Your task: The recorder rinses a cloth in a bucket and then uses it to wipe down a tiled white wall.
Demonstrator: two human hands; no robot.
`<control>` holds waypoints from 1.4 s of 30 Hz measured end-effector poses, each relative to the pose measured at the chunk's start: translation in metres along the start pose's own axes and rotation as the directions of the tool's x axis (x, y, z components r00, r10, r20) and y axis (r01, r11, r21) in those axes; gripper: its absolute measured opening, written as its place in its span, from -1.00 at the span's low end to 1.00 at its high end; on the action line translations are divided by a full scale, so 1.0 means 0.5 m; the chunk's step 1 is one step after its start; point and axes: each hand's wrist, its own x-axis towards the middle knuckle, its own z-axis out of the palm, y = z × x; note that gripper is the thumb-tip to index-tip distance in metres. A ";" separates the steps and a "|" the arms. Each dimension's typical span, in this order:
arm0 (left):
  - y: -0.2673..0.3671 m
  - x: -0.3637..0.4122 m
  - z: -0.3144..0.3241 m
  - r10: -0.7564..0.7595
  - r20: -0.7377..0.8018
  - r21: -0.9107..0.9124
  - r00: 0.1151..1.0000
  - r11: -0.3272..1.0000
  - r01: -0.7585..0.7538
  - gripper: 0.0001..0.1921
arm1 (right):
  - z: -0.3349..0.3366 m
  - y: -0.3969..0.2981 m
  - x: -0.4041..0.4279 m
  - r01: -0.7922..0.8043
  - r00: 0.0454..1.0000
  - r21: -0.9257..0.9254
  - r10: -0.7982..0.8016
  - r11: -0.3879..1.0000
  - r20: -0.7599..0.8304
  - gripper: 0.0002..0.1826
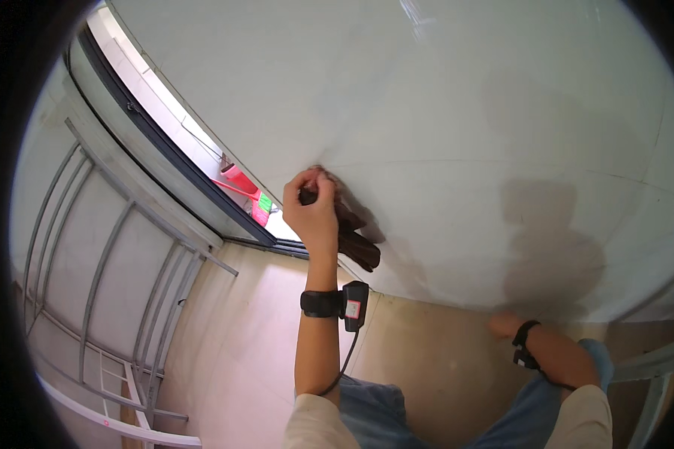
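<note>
My left hand [312, 207] is raised against the pale wall [455, 129], its fingers curled around part of a dark brown cloth [359, 247]. The rest of the cloth hangs down behind my wrist, beside the wall. My right hand [504, 325] is lowered near my knee, close to the foot of the wall; its fingers are blurred, and whether they hold anything cannot be told. Each wrist has a black strap with a small device and a cable.
A dark-framed doorway [174, 163] opens at the left, with a red broom [260, 210] and a red dustpan-like object [238, 178] beyond it. Grey metal bed frames [98, 269] stand at the far left. Another metal frame [651, 362] is at the lower right, above the tiled floor [247, 337].
</note>
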 end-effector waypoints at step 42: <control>0.006 0.032 0.006 0.016 0.212 -0.331 0.977 0.942 0.057 -0.86 | -0.034 -0.014 -0.028 -0.116 0.987 -0.057 0.121 0.992 0.107 -0.84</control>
